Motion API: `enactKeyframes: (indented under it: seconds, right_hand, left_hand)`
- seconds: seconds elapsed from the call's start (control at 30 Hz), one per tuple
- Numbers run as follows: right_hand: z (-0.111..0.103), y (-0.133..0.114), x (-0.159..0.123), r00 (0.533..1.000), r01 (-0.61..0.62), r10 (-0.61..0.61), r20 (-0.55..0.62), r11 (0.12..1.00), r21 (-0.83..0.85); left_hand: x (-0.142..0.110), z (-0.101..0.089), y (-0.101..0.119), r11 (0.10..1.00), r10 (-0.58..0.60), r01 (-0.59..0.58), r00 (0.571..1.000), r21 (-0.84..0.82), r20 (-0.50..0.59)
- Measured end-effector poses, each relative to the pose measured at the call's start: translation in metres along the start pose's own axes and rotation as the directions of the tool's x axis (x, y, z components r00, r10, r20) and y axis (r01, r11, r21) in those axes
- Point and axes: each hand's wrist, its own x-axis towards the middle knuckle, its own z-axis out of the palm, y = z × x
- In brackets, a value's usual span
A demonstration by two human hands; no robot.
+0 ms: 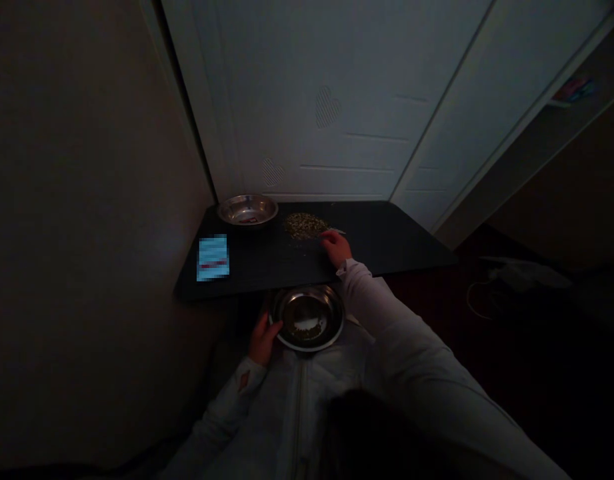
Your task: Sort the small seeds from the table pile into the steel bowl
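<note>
My left hand (265, 339) grips the left rim of a shiny metal bowl (331, 328) held at my lap, just below the table's front edge. Small dark grains (307, 331) lie in the bottom of this bowl. My right hand (337, 247) is over the dark table, its fingers curled together at the right edge of a spread pile of greenish-brown seeds or grains (305, 225). A thin pale strip (339, 231) shows just beyond those fingers; whether they touch it is unclear. The dim light hides what the fingertips hold.
A second metal bowl (247, 211) stands at the back left of the dark table (387, 247), with a small reddish thing inside. A lit, blurred-out screen (213, 258) lies at the left. White panels with heart patterns (357, 73) rise behind the table. A brown wall bounds the left side.
</note>
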Motion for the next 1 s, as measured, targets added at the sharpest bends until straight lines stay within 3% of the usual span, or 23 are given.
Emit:
enactKeyframes:
  seconds: [0.23,0.47,0.77,1.0]
  right_hand:
    - [0.001,0.000,0.000,0.999,0.007,-0.006,0.034,1.000,-0.023]
    - [-0.001,0.002,-0.001,0.999,-0.015,0.012,0.046,0.998,0.064]
    - [-0.024,0.011,-0.014,0.996,-0.087,0.089,-0.018,0.991,0.106]
    - [-0.026,0.017,-0.015,0.999,-0.038,0.037,0.012,0.999,0.014]
  left_hand:
    - [0.003,-0.003,-0.008,1.000,0.010,-0.010,1.000,-0.003,0.025]
    - [0.005,-0.004,-0.008,0.999,0.031,-0.032,0.999,0.017,0.025]
    - [0.008,-0.003,-0.005,1.000,0.015,-0.015,1.000,0.020,-0.004]
    - [0.011,-0.001,-0.011,1.000,-0.008,0.008,1.000,-0.018,0.020]
